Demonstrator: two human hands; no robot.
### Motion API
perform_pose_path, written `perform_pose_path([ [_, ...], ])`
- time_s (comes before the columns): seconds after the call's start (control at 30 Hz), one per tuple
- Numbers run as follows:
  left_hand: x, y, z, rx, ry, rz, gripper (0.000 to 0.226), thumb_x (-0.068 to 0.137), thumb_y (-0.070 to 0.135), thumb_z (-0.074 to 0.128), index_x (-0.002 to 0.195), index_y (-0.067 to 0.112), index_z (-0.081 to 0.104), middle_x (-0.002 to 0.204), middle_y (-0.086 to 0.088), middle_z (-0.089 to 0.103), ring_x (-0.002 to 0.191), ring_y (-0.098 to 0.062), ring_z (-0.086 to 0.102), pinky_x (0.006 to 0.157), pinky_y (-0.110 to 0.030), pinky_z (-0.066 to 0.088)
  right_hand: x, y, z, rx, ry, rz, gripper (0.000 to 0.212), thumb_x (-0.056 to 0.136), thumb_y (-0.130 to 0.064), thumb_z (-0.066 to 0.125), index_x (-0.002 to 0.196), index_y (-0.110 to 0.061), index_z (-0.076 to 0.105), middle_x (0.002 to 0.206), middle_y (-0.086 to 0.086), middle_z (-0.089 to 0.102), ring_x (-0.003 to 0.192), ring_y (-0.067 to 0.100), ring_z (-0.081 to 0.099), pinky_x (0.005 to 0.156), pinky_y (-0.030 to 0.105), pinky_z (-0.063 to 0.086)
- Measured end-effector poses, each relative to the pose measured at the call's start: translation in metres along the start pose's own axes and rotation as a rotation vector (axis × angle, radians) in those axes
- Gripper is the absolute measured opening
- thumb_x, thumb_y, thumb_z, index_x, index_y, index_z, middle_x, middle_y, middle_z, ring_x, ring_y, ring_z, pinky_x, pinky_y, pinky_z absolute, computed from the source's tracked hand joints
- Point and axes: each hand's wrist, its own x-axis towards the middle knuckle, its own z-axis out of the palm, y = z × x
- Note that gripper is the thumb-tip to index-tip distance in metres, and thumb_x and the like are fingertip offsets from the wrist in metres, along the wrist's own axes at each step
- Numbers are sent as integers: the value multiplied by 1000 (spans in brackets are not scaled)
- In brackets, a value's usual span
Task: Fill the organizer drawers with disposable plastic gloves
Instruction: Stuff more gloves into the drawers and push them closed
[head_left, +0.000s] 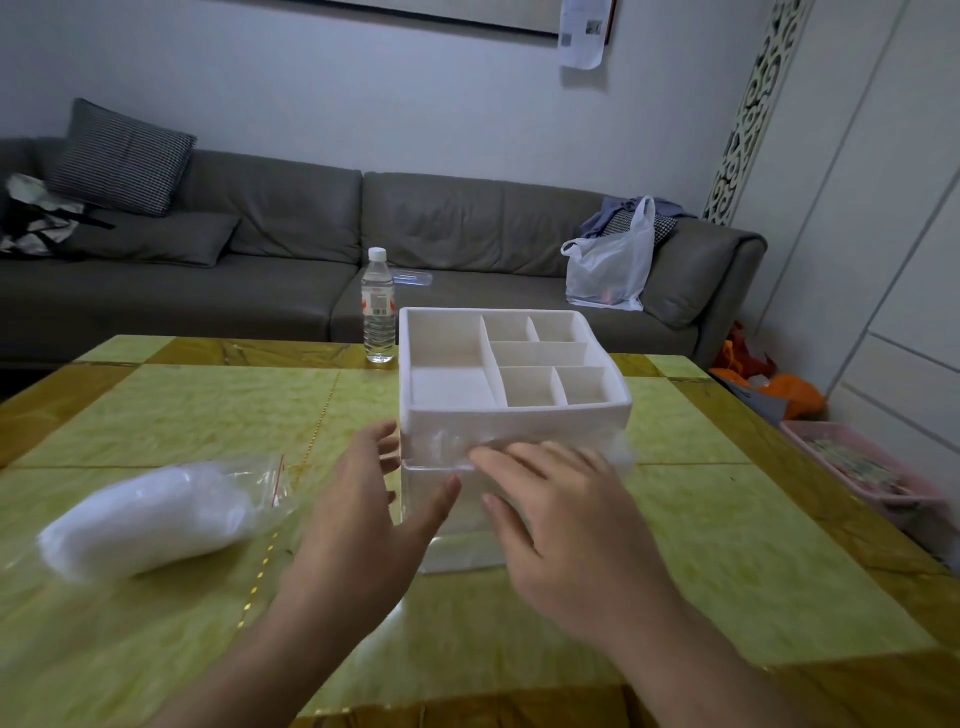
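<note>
Both hands, left (358, 499) and right (561, 519), spread flat against the organizer's (511, 415) drawer front, holding nothing; bagged gloves (150, 514) (likely light, slippery) suit a loose pinch.
</note>
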Motion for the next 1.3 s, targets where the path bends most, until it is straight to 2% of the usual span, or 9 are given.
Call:
perform_pose_path([
  [0.1,-8,5,-3,347,145,347,53,97,32,70,141,14,47,135,-4,47,120,-22,52,98,-39,52,12,1,0,-34,-37,37,39,108,-48,34,129,-38,65,121,-22,69,109,6,60,94,33,45],
  [0.2,-7,9,-1,575,12,657,50,89,5,74,137,10,60,129,-6,56,114,-28,56,96,-36,49,21,3,3,-33,-63,53,40,108,-48,32,118,-37,69,106,-17,70,98,8,59,82,33,40],
  [0.4,6,15,3,762,-52,643,47,83,1,48,124,14,66,120,0,69,111,-24,63,107,-37,41,12,20,-3,136,-6,116,25,104,-37,51,114,-29,72,105,-15,72,100,10,62,87,37,55],
  [0.5,9,19,3,834,-57,567,45,75,-5,53,110,19,67,101,4,71,100,-23,68,111,-43,36,-1,36,-11,26,89,202,21,100,-36,58,112,-26,73,104,-14,67,96,12,60,83,34,56],
  [0.73,17,22,2,869,-146,534,38,73,1,69,103,22,60,90,6,70,83,-21,69,103,-38,38,8,32,-18,-182,-129,199,33,104,-45,24,84,-33,47,83,-14,54,81,17,51,85,40,46],
  [0.93,18,16,-2,794,-168,582,52,85,7,74,130,24,56,109,7,74,96,-20,71,106,-42,44,7,44,-16,-56,-58,181,19,107,-36,48,98,-29,63,92,-15,61,86,15,56,79,38,50],
  [1.03,19,20,-4,765,-145,596,16,103,22,53,115,30,61,105,12,72,95,-17,67,108,-40,38,0,52,-15,26,70,192,7,100,-21,64,99,-24,71,92,-15,61,87,11,57,73,33,53],
  [1.1,21,20,-4,751,-137,588,21,107,29,40,110,32,61,101,14,69,94,-16,65,107,-38,36,-1,61,-14,25,91,176,12,97,-13,67,95,-21,75,88,-15,63,90,11,56,81,35,52],
  [1.3,24,5,-10,597,-45,640,26,94,7,69,116,20,70,107,7,75,97,-21,69,83,-38,54,-7,72,-15,86,120,203,32,95,0,67,116,-22,77,108,-15,71,108,10,62,101,32,50],
])
